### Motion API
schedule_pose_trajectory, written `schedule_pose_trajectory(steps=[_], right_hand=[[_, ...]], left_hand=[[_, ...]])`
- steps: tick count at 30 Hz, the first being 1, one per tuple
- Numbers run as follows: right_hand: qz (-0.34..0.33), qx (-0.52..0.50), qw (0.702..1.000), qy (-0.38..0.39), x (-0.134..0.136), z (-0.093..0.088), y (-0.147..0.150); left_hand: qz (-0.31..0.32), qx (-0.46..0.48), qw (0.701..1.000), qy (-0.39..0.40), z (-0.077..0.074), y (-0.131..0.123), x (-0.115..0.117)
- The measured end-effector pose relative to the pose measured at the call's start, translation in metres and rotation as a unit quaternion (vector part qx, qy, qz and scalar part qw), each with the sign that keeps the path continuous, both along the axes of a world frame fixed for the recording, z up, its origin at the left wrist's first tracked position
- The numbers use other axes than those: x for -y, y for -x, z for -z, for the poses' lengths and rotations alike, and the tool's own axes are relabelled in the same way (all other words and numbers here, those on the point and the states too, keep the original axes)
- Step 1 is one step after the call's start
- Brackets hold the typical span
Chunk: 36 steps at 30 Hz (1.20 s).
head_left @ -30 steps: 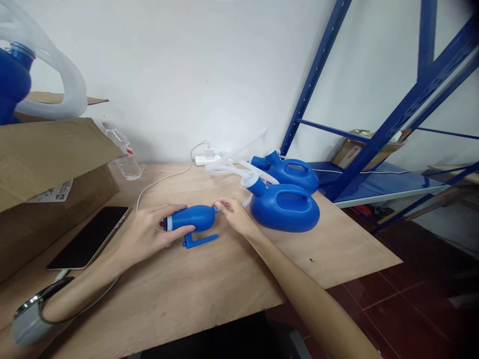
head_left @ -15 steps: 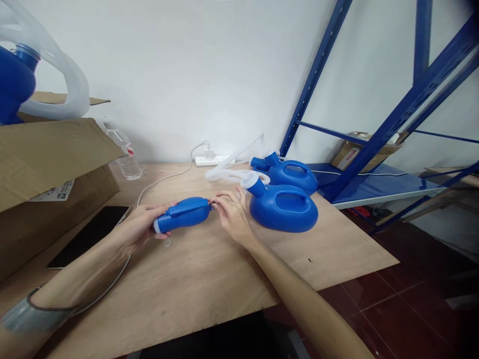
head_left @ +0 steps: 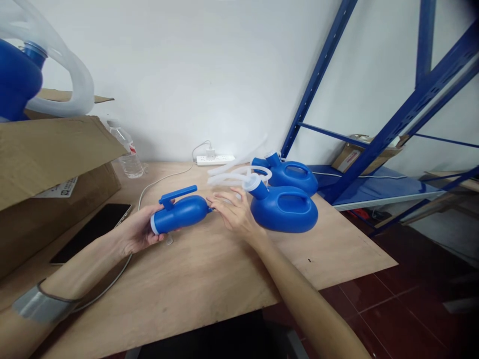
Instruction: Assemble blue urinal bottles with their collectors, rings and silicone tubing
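Note:
A small blue plastic bottle-like piece point(head_left: 181, 215) with a white rim and a raised blue lever lies sideways in my left hand point(head_left: 140, 230), whose fingers wrap round its rimmed end. The fingertips of my right hand point(head_left: 234, 214) are closed at the narrow tip on the piece's other end. Just right of that hand, a blue jug point(head_left: 286, 219) with a white cap and a looped handle rests on the table. Another blue jug point(head_left: 292, 178) is behind it. Translucent tubing point(head_left: 228, 175) lies beside the jugs.
On the left are an open cardboard box point(head_left: 56, 159) holding a blue jug with a thick hose, a dark tablet point(head_left: 92, 232) and a water bottle point(head_left: 129, 157). A power strip point(head_left: 215, 160) sits by the wall. A blue shelf point(head_left: 385, 187) stands right.
The blue piece has been rotated, and its lever now stands out above the body. My right hand's fingers are more spread across its tip. The view has shifted slightly.

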State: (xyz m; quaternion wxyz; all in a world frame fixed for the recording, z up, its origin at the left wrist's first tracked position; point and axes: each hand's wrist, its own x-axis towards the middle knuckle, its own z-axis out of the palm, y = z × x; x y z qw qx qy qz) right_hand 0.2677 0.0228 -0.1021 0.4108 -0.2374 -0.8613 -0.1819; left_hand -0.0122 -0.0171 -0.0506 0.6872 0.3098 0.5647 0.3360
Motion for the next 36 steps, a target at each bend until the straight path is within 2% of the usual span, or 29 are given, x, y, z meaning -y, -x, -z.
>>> schedule_pose_trajectory(steps=[2,4,8,11,16,22,25,28,31,34,36], right_hand=[[-0.024,-0.015,0.999,0.019,0.002,-0.003,0.001],[-0.040,-0.033,0.997,0.055,0.003,-0.006,0.002],[-0.046,-0.070,0.991,0.108,0.001,-0.008,0.003],[-0.036,-0.084,0.983,0.160,-0.001,-0.007,0.003],[-0.018,-0.085,0.965,0.246,-0.002,-0.007,0.003],[-0.006,-0.070,0.943,0.326,-0.004,-0.007,0.003],[-0.020,-0.060,0.947,0.316,-0.004,-0.003,-0.002],[0.008,-0.051,0.972,0.227,0.000,-0.001,-0.011],[0.075,-0.078,0.984,0.139,0.004,-0.001,-0.019],[0.083,-0.044,0.990,0.110,0.005,-0.001,-0.022],[0.066,0.009,0.991,0.119,0.003,0.001,-0.020]], left_hand=[[-0.036,-0.014,0.999,0.009,-0.001,-0.001,0.001],[-0.057,-0.036,0.997,-0.020,0.002,-0.002,0.002],[-0.011,-0.060,0.989,-0.136,0.009,0.000,0.003],[0.016,-0.104,0.974,-0.202,0.008,-0.002,0.005],[0.073,-0.224,0.927,-0.292,-0.001,-0.008,0.011],[0.073,-0.330,0.870,-0.360,-0.002,-0.011,0.017],[0.062,-0.359,0.852,-0.375,-0.001,-0.010,0.016],[0.025,-0.347,0.858,-0.377,0.001,-0.007,0.012],[-0.016,-0.292,0.894,-0.340,0.007,-0.002,0.007],[-0.003,-0.224,0.935,-0.275,0.012,0.000,0.005],[0.028,-0.216,0.945,-0.246,0.011,0.000,0.005]])
